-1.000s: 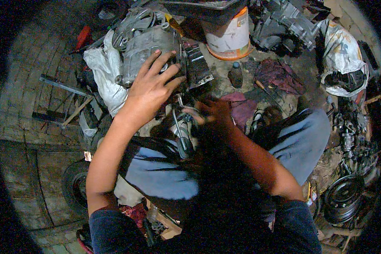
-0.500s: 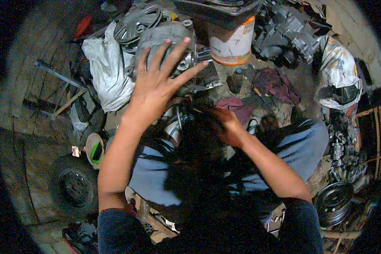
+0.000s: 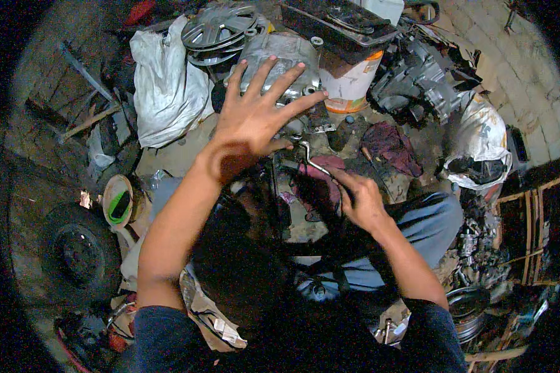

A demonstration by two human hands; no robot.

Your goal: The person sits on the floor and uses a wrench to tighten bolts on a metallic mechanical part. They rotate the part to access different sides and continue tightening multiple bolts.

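A grey cast-metal engine or gearbox casing (image 3: 279, 46) stands in front of me. My left hand (image 3: 255, 105) lies over it, open, with the fingers spread and palm down. Closed around the handle of a bent silver ring wrench (image 3: 318, 164) is my right hand (image 3: 363, 202). The wrench's far end reaches the casing's near lower side, close to my left thumb. What that end sits on is too dark to tell. Behind the wrench, a maroon rag (image 3: 320, 186) is on the floor.
Beyond the casing are wheel covers (image 3: 221, 28) and a white bucket (image 3: 348, 81) under a black tray (image 3: 336, 28). White sacks (image 3: 168, 93) lie left, another white sack (image 3: 482, 133) right. A second metal casing (image 3: 417, 74) sits back right; a tyre (image 3: 78, 255) lies left.
My right hand has come out of shadow, moving slightly right and nearer, and the wrench now shows in it. My left hand remains spread on the casing. The whole view has shifted.
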